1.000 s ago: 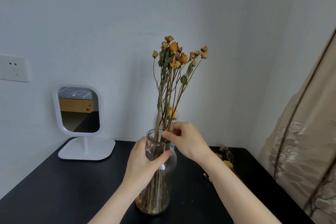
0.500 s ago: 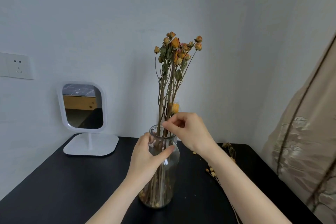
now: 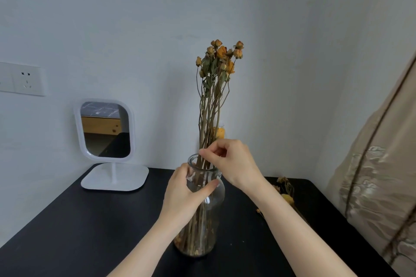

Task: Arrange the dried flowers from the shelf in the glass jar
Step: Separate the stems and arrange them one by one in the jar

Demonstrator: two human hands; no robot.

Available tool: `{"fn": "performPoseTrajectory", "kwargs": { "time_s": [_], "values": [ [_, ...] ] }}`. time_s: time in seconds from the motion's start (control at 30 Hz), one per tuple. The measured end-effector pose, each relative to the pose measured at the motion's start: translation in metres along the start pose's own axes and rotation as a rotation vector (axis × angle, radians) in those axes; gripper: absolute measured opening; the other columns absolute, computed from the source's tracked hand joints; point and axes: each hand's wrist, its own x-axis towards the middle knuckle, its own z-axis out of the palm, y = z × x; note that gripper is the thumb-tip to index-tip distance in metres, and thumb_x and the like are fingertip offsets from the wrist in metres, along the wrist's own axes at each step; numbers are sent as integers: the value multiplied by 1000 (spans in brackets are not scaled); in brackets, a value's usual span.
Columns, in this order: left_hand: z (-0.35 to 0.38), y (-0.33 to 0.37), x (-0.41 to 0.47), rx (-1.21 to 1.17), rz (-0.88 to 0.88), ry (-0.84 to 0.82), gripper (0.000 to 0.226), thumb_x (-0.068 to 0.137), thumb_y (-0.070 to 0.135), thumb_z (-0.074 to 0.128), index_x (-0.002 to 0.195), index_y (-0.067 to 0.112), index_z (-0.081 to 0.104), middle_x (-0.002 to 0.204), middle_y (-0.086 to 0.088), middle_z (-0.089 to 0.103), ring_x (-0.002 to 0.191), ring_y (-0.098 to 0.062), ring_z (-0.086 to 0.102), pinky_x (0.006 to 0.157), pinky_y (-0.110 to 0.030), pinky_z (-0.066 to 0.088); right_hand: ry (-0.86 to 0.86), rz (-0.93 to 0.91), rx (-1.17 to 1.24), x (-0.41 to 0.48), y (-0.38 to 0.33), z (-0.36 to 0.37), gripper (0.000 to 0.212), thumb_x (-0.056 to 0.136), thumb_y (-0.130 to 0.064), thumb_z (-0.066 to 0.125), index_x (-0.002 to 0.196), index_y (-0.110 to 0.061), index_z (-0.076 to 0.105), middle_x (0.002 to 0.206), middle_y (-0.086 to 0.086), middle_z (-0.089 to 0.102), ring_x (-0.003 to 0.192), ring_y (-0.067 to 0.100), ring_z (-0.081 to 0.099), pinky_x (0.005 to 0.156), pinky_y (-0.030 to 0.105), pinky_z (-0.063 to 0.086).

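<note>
Dried flowers (image 3: 219, 60) stand bunched in the glass jar (image 3: 203, 240) on the black bench (image 3: 90, 231). Their stems pass between the two hands and the blooms sit well above them.

The left hand (image 3: 183, 198) grips the jar's neck, thumb across the near side of the glass and fingers wrapped behind. Just above and to its right, the right hand (image 3: 233, 164) pinches stems between thumb and forefinger over the jar's mouth, its other fingers curled.

A second ago the blooms fanned out to the right. They have since drawn into a tighter, more upright cluster, and the right hand sits a little higher over the rim. That looks like late tidying: the main bunch is in and is being set straight.

Well left of the left hand, a white mirror (image 3: 105, 129) stands by the wall, with a stretch of bench between it and the jar. Right of the right forearm, a few loose sprigs (image 3: 284, 189) lie on the bench, seemingly not yet in the jar. Beyond them the bench's right edge runs close to a beige curtain (image 3: 371, 175), so that side is the tighter one for reaching.
</note>
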Motion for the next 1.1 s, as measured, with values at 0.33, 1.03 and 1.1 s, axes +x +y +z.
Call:
{"fn": "performPoseTrajectory", "kwargs": {
  "time_s": [0.33,1.03,1.1],
  "values": [
    [-1,0,1,52,-14,16,57,60,59,71,104,28,54,105,10,55,103,-10,51,78,-19,43,46,-5,7,-7,4,-1,12,83,-30,67,78,-21,61,60,-9,50,50,2,45,48,6,38],
    [72,-10,-102,186,134,-324,6,87,31,56,87,37,54,67,10,48,62,-5,47,63,-21,44,229,517,-3,-109,138,-78,9,90,-23,58,93,-19,65,63,-4,61,50,2,52,52,17,36],
    [96,-10,-91,226,6,-402,5,88,34,55,84,33,57,61,10,49,55,-4,46,63,-26,45,217,572,-98,-118,150,-86,9,89,-24,59,94,-18,64,66,-3,62,56,4,54,52,16,36]
  ]
}}
